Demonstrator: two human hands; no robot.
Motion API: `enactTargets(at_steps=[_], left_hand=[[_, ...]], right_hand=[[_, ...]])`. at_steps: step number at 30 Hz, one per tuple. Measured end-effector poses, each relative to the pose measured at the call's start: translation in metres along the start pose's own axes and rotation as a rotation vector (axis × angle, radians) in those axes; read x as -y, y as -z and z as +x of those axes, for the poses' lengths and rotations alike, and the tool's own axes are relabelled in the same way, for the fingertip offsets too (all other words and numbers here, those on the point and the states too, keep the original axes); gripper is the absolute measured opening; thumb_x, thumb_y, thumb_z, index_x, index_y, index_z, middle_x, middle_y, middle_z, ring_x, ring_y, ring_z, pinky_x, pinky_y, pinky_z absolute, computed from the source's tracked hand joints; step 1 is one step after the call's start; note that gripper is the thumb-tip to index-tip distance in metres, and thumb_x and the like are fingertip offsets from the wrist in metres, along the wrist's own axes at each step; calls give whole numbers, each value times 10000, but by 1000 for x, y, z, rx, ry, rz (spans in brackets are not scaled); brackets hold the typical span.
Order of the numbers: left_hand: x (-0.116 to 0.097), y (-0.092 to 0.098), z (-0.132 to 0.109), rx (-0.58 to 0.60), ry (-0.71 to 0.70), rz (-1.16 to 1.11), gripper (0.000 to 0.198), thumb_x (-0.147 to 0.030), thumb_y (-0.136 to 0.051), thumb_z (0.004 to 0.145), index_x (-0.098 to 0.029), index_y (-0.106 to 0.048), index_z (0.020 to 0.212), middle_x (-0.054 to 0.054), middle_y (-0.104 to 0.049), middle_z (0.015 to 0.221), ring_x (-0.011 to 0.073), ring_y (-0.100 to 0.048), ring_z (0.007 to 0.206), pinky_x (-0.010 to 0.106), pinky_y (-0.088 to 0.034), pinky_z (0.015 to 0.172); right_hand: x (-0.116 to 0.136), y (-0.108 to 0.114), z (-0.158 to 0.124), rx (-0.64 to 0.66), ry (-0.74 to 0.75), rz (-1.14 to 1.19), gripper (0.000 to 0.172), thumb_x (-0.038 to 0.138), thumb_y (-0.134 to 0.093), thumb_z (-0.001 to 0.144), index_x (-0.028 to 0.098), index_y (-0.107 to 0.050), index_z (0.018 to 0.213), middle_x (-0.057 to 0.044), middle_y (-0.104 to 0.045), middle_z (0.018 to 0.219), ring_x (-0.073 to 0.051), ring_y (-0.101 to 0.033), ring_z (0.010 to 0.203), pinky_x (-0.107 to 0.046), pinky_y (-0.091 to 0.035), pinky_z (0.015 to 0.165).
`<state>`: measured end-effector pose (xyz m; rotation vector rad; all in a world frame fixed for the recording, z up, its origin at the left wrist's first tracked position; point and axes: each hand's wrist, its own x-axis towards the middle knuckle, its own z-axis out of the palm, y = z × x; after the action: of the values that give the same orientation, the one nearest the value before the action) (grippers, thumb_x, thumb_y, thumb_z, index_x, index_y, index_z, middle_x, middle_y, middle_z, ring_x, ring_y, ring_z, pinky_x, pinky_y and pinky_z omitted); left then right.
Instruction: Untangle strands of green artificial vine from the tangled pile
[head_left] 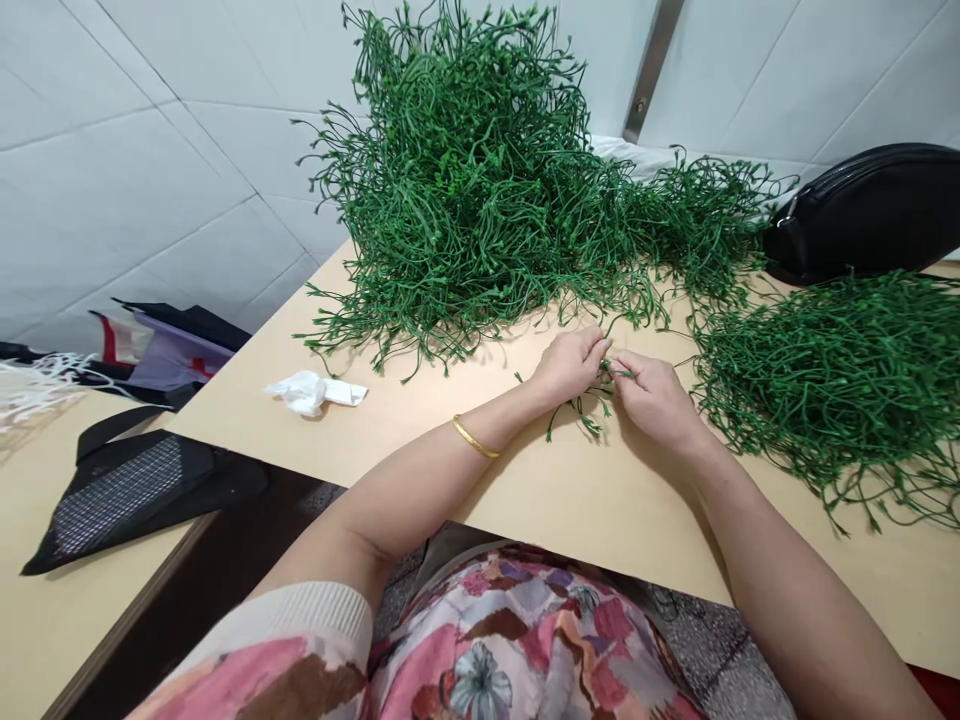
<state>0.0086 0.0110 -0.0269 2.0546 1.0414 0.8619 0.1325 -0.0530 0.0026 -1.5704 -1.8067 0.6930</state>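
Both my hands meet over the pale tabletop, fingers pinched close together. My left hand grips thin green artificial plant stems, whose forked tips hang out below the fingers. From the right, my right hand pinches the same small piece of green stems. The exact hold between the fingertips is partly hidden. Beyond my hands rises a tall heap of green artificial stems, trailing off to the right. A second, lower pile of green stems lies just right of my right hand.
A crumpled white tissue lies left on the table. At the back right sits a black bag. A black mesh pouch rests on the lower surface at left, near folded dark and purple fabric. White tiled wall stands behind.
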Motion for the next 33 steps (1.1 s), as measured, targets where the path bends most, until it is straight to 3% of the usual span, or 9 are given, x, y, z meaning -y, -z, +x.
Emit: enactTargets(at_steps=[5,8,12,16,22,24,27,30,33], left_hand=[[-7,-2,-2,5,1,96,286,-303,-395,848,-193,-325,593,-29,-336,540,114,-308,533,251,-232,556],[-5,0,4,-55,39,67,292,-290,-419,840,-194,-322,582,-31,-326,523,113,-282,513,252,-219,544],[8,5,15,-223,89,-53,305,-254,-416,841,-191,-321,559,-27,-341,515,107,-318,521,241,-252,552],[17,8,15,-186,77,-240,303,-297,-437,835,-184,-350,568,-38,-357,506,87,-342,507,223,-274,529],[3,9,1,-142,75,-424,308,-309,-519,779,-168,-357,559,-55,-315,516,60,-301,503,213,-260,504],[-6,7,-4,-71,71,-482,312,-318,-540,762,-161,-372,551,-55,-319,523,53,-298,496,217,-254,497],[-17,6,-10,9,85,-570,292,-328,-552,751,-156,-410,562,-58,-323,511,50,-304,476,218,-252,483],[-23,6,-13,-10,48,-577,252,-300,-547,751,-150,-453,572,-51,-356,512,53,-327,482,218,-269,486],[-23,8,-12,-37,35,-560,245,-289,-548,750,-145,-477,565,-42,-391,526,55,-352,493,220,-287,493]], right_hand=[[6,0,-9,-56,39,-483,108,155,-388,721,199,-454,648,7,-397,530,-119,-257,497,-276,-183,530],[16,0,-18,-45,108,-530,134,186,-394,761,197,-501,681,-11,-457,542,-126,-303,491,-276,-202,536],[24,7,-23,-141,182,-374,275,307,-333,865,199,-517,691,-20,-493,559,-135,-408,516,-269,-273,563],[11,20,-18,-462,46,-181,236,356,-409,853,198,-543,740,-2,-465,566,-121,-383,503,-265,-277,524],[-6,20,-7,-540,-47,330,259,442,-575,750,196,-500,718,43,-373,565,-80,-325,482,-228,-269,447],[-6,16,-6,-525,-44,381,239,424,-531,783,185,-537,780,21,-459,626,-70,-336,478,-226,-285,446],[-4,9,-4,-357,-94,475,236,403,-513,790,177,-564,836,-22,-570,792,-54,-370,469,-220,-300,428],[-3,1,-2,-149,-188,630,218,381,-568,730,176,-570,804,-1,-561,731,-44,-340,445,-205,-260,393],[-2,-3,0,-32,-222,744,236,320,-624,637,176,-577,818,20,-542,667,-53,-363,469,-197,-248,407]])
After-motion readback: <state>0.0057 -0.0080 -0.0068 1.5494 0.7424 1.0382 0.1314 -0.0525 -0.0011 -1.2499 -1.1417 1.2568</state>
